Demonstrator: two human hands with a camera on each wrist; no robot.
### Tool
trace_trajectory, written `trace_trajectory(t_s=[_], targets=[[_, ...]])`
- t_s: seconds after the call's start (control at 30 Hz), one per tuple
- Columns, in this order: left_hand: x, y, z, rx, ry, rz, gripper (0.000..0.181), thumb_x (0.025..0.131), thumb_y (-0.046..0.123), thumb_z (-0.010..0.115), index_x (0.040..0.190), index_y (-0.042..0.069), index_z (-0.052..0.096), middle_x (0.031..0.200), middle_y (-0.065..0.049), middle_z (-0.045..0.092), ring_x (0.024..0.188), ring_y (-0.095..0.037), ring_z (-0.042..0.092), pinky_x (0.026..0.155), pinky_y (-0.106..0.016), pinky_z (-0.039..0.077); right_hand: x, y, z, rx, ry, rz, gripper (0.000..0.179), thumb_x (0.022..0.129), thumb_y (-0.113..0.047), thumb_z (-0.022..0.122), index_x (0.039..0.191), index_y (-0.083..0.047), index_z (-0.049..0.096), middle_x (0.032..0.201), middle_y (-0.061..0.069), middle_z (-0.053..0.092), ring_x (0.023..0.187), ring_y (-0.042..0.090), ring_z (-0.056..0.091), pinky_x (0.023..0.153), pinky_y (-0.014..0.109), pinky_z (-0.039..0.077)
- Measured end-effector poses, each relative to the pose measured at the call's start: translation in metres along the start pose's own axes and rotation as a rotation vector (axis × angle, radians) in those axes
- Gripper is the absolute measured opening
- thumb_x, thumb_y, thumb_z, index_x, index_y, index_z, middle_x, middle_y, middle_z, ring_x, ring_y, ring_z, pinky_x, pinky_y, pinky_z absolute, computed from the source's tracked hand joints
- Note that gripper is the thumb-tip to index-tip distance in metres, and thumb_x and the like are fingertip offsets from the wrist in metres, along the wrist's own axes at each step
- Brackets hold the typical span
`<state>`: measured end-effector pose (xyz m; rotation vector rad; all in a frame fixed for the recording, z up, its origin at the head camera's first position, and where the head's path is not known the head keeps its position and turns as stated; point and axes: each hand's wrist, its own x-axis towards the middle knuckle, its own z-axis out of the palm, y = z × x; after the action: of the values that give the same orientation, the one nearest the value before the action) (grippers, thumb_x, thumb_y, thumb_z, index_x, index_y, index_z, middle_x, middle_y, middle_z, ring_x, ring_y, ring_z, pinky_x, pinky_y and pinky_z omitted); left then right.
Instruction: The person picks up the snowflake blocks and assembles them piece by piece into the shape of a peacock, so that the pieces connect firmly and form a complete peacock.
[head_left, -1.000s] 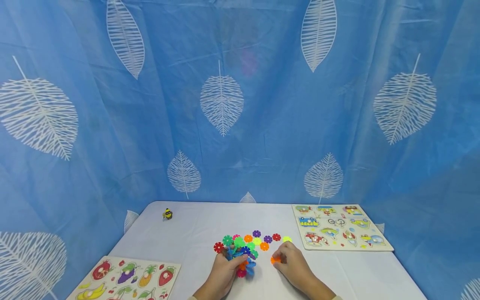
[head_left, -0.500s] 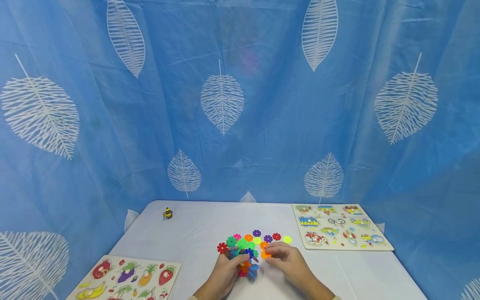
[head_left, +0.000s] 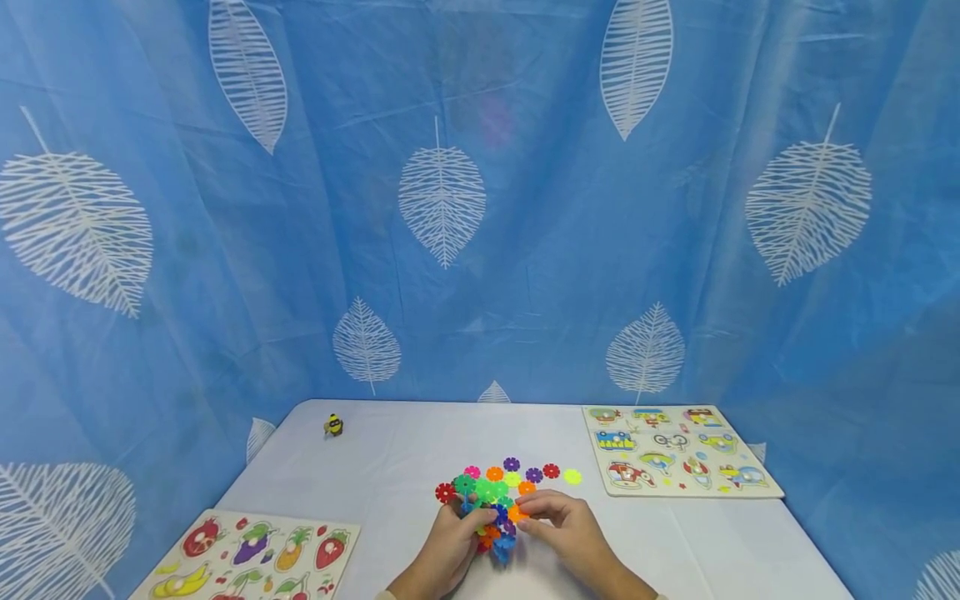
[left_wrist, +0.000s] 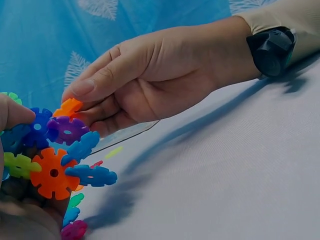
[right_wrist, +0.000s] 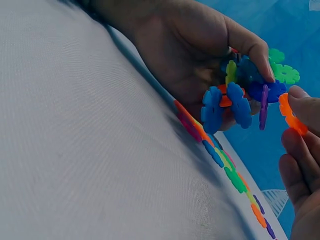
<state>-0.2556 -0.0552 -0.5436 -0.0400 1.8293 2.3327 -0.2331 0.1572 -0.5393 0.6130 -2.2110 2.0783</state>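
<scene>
My left hand (head_left: 444,543) grips a cluster of interlocked plastic snowflake discs (left_wrist: 54,172) in blue, orange, green, purple and yellow, its thumb pressed on a dark blue disc (left_wrist: 39,127). Between thumb and fingers of my right hand (head_left: 564,533) is an orange snowflake disc (right_wrist: 291,115). That disc stands upright at the edge of the dark blue one, close beside the purple disc (right_wrist: 263,107). In the left wrist view the right hand (left_wrist: 150,75) reaches in from the right, its lower fingers curled.
Several loose snowflake discs, among them a red disc (head_left: 551,471) and a yellow disc (head_left: 573,477), lie beyond the hands. A fruit puzzle board (head_left: 281,527) lies front left, a vehicle puzzle board (head_left: 660,483) back right. A small yellow-and-black figurine (head_left: 334,426) stands back left.
My right hand has moved left with the orange disc, from over the table to the cluster's right side. The left hand has kept its grip, turning the cluster slightly.
</scene>
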Motion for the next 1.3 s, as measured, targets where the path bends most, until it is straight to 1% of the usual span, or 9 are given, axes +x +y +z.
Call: trace_trajectory(t_s=[0.2,0.4,0.5,0.57,0.73,0.83,0.93,1.1,1.3], targets=[[-0.0002,0.0002,-0.0001,-0.004,-0.01,0.013,0.067,0.09,0.001,0.074,0.14,-0.018,0.034,0.148,-0.032,0.041,0.138,-0.041,0.043,0.11,-0.053,0.037,-0.0012,-0.0045,0.0028,0.02,-0.001,0.008,0.015,0.093,-0.006,0.081,0.105,0.002,0.077,0.12,0.02,0.071,0.116,0.025,0.067,0.102,0.028,0.052],[-0.0014,0.0015,0.0013,0.015,-0.038,0.049,0.071,0.089,0.003,0.074,0.144,-0.016,0.031,0.153,-0.032,0.04,0.145,-0.047,0.037,0.112,-0.053,0.036,0.0004,-0.0056,0.0039,0.026,-0.008,0.049,0.015,0.094,-0.009,0.081,0.104,0.001,0.077,0.118,0.015,0.073,0.112,0.023,0.069,0.094,0.029,0.057],[-0.0025,0.002,0.0017,0.028,-0.041,0.057,0.07,0.091,0.003,0.074,0.144,-0.016,0.032,0.152,-0.031,0.042,0.144,-0.045,0.039,0.112,-0.052,0.037,0.0013,-0.0059,0.0045,0.021,0.002,0.076,0.015,0.093,-0.011,0.082,0.103,0.0,0.078,0.116,0.013,0.074,0.11,0.022,0.07,0.092,0.028,0.058],[-0.0035,0.0015,0.0015,0.031,-0.049,0.063,0.067,0.092,0.003,0.073,0.144,-0.015,0.034,0.15,-0.029,0.045,0.143,-0.043,0.042,0.111,-0.051,0.039,0.0019,-0.0062,0.005,0.023,0.013,0.097,0.016,0.093,-0.012,0.082,0.103,0.0,0.079,0.115,0.012,0.075,0.108,0.022,0.071,0.09,0.028,0.058],[-0.0059,-0.0017,0.0028,-0.032,-0.085,0.058,0.058,0.096,0.003,0.073,0.143,-0.01,0.041,0.147,-0.02,0.054,0.139,-0.037,0.049,0.108,-0.047,0.044,0.002,-0.0066,0.0057,0.046,0.048,0.135,0.017,0.093,-0.011,0.082,0.104,0.002,0.08,0.114,0.013,0.076,0.106,0.021,0.072,0.088,0.027,0.059],[-0.007,-0.0038,0.0055,-0.074,-0.103,0.048,0.056,0.097,0.004,0.072,0.143,-0.009,0.043,0.147,-0.02,0.055,0.139,-0.036,0.05,0.109,-0.046,0.045,0.001,-0.0071,0.0046,0.05,0.059,0.143,0.016,0.093,-0.01,0.082,0.103,0.002,0.08,0.113,0.014,0.076,0.105,0.019,0.073,0.087,0.027,0.06],[-0.008,-0.0049,0.0076,-0.092,-0.11,0.039,0.055,0.099,0.004,0.071,0.144,-0.009,0.043,0.148,-0.021,0.053,0.14,-0.037,0.048,0.11,-0.046,0.044,-0.0002,-0.0073,0.0036,0.053,0.052,0.141,0.017,0.093,-0.01,0.082,0.103,0.003,0.08,0.114,0.015,0.076,0.104,0.018,0.073,0.086,0.027,0.06],[-0.0092,-0.004,0.0085,-0.072,-0.106,0.034,0.057,0.099,0.006,0.072,0.146,-0.01,0.043,0.149,-0.023,0.052,0.141,-0.039,0.048,0.11,-0.048,0.043,-0.0006,-0.0071,0.0033,0.061,0.038,0.121,0.018,0.093,-0.01,0.082,0.104,0.005,0.079,0.115,0.019,0.075,0.104,0.02,0.073,0.087,0.029,0.06],[-0.0083,-0.0018,0.0077,-0.041,-0.098,0.025,0.058,0.098,0.009,0.074,0.145,-0.008,0.045,0.148,-0.022,0.054,0.137,-0.036,0.052,0.11,-0.048,0.044,-0.0008,-0.0078,0.0038,0.046,0.027,0.101,0.018,0.094,-0.01,0.081,0.106,0.003,0.079,0.116,0.018,0.075,0.105,0.02,0.073,0.089,0.028,0.059]])
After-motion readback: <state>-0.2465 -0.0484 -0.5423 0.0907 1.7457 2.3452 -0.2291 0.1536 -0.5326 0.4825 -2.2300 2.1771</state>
